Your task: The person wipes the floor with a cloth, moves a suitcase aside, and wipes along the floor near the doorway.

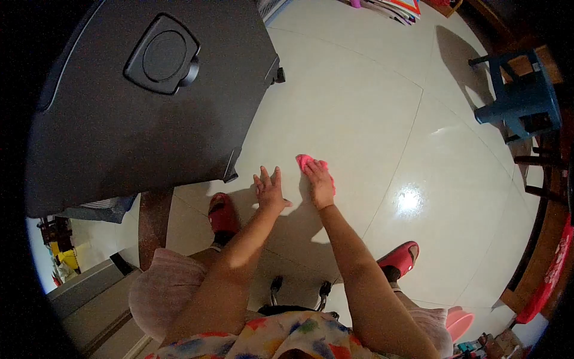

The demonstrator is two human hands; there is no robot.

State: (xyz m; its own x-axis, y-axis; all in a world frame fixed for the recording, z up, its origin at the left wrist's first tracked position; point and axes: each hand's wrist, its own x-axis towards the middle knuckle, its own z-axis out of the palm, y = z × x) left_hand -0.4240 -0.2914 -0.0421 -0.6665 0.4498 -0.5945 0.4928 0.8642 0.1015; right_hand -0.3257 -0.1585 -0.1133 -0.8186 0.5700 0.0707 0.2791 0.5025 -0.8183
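Under the fingers of my right hand (320,184) is a bright pink cloth (304,161), crumpled and pressed against the pale tiled floor (353,113). Its edge shows past my fingertips and along the right side of the hand; the palm hides the rest. My left hand (271,192) is to the left of it, empty, with fingers and thumb spread. Whether that hand touches the floor I cannot tell. It is nearest to the lower corner of a large black case-like object (197,131) with a round-centred fitting on its face.
Red slippers (223,214) are on my feet, set wide apart. A blue stool (526,96) is at the right, near dark wooden furniture (511,293). Papers (397,11) lie at the top. Behind my arms are chair casters (324,289), and a pink basin (459,324) sits lower right.
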